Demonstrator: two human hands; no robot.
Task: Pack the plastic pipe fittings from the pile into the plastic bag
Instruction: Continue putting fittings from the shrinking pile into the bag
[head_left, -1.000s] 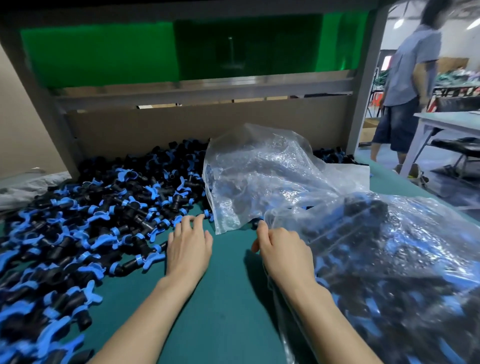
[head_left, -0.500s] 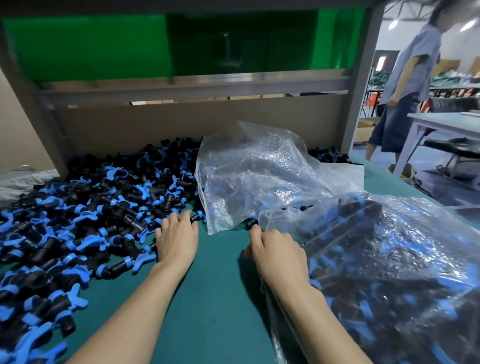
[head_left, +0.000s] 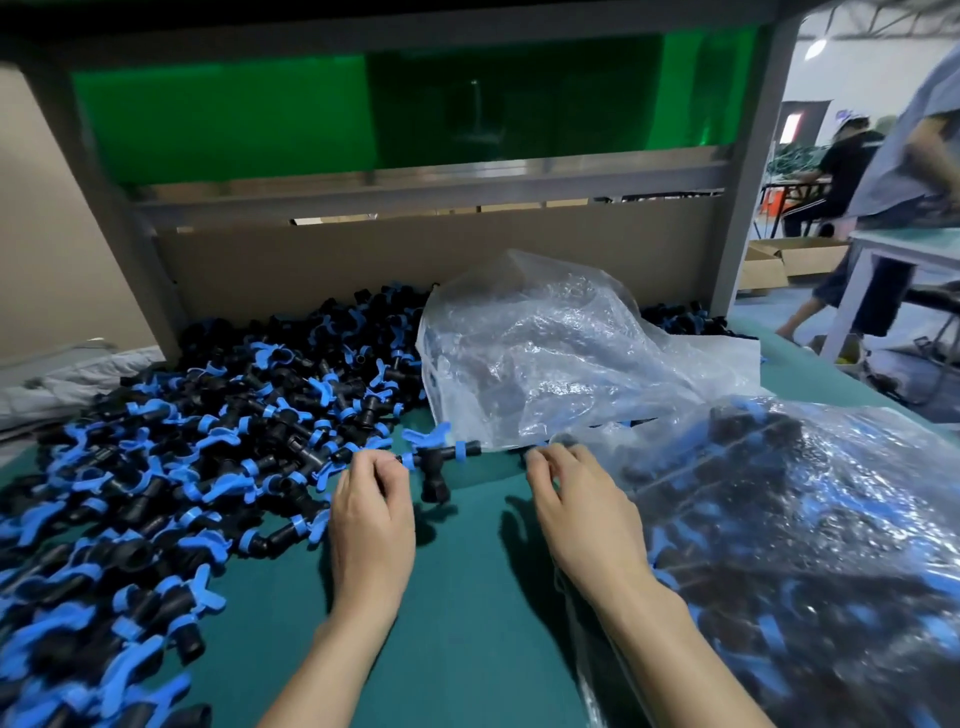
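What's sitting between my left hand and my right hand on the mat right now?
In the head view, one black tee fitting with blue clips, its end pinched by the left hand; below it, bare green mat up to the right hand.

The left hand (head_left: 371, 514), which lay flat with straight fingers at the pile's edge just left of the crumpled bag (head_left: 545, 353), has curled. Its fingers (head_left: 387, 470) now pinch the blue-ringed end of one black T-shaped fitting (head_left: 434, 460). That fitting has come out of the pile (head_left: 182, 467) (its shadow falls on the table (head_left: 467, 649) beneath it, so it looks raised), and its other end now reaches the crumpled bag's lower left corner. Far to the right of the crumpled bag, the person in the grey-blue shirt (head_left: 914, 145) has moved nearer and is cut by the frame's edge. A seated person in black (head_left: 847, 166) has come into sight behind.
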